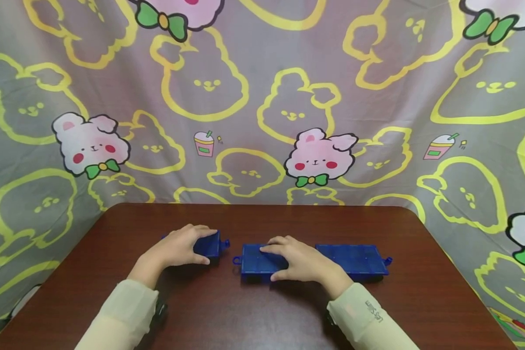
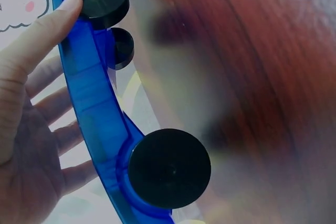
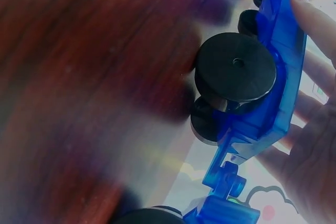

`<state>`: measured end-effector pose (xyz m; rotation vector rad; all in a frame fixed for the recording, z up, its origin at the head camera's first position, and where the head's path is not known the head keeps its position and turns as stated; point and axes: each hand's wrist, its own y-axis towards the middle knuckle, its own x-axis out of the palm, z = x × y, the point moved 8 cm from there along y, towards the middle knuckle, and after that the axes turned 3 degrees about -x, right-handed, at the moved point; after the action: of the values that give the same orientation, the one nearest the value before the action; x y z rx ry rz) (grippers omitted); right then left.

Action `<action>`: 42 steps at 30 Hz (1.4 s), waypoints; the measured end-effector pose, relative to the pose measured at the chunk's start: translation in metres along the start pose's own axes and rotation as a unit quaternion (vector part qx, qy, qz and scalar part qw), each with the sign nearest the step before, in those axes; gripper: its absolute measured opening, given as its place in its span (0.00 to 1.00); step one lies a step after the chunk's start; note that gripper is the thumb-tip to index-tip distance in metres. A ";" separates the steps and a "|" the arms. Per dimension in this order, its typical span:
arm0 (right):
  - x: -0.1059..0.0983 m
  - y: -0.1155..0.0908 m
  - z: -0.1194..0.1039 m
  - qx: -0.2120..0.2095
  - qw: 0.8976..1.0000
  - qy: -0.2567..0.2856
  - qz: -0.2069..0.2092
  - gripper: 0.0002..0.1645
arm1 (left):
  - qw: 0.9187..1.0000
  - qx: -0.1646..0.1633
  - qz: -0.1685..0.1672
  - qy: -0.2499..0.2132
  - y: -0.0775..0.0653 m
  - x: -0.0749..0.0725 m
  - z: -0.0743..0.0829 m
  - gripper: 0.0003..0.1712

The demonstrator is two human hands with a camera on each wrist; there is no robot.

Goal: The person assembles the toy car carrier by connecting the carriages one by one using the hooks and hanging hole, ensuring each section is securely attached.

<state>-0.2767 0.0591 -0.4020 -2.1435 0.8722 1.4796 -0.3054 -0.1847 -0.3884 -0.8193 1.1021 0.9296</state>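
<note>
Three translucent blue toy train cars with black wheels are lined up on the brown table. My left hand [image 1: 179, 249] grips the left car [image 1: 210, 245] across its top, thumb on the near side. A small hook [image 1: 225, 244] sticks out of that car's right end. The middle car [image 1: 257, 260] is held by my right hand [image 1: 301, 261], thumb near and fingers over the far edge. Its ring [image 1: 237, 260] faces the hook, a short gap apart. In the right wrist view, a coupling [image 3: 229, 178] joins the middle car to the right car [image 1: 354, 258].
The brown tabletop [image 1: 245, 316] extends around the cars, its far edge close to a grey curtain [image 1: 245, 170] printed with cartoon rabbits. Another hook [image 1: 388, 261] projects from the right car's outer end.
</note>
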 end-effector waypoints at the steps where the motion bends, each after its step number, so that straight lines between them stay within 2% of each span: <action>1: 0.000 0.000 0.000 -0.001 1.000 0.000 0.002 0.40 | 1.000 0.001 -0.001 0.001 -0.001 0.000 0.002 0.45; 7: -0.001 0.000 0.000 -0.008 1.000 -0.002 0.011 0.40 | 1.000 0.009 -0.008 0.007 -0.007 0.002 0.009 0.46; 24: -0.005 0.000 -0.001 -0.012 0.999 -0.004 0.032 0.41 | 0.999 0.037 0.004 0.023 -0.012 0.003 0.029 0.44; 42: -0.004 0.004 0.000 -0.011 0.999 -0.007 0.030 0.41 | 0.998 0.046 0.004 0.031 -0.013 0.006 0.034 0.43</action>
<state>-0.2807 0.0569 -0.3987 -2.1373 0.9272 1.5382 -0.2807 -0.1582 -0.3844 -0.7731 1.1948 0.8572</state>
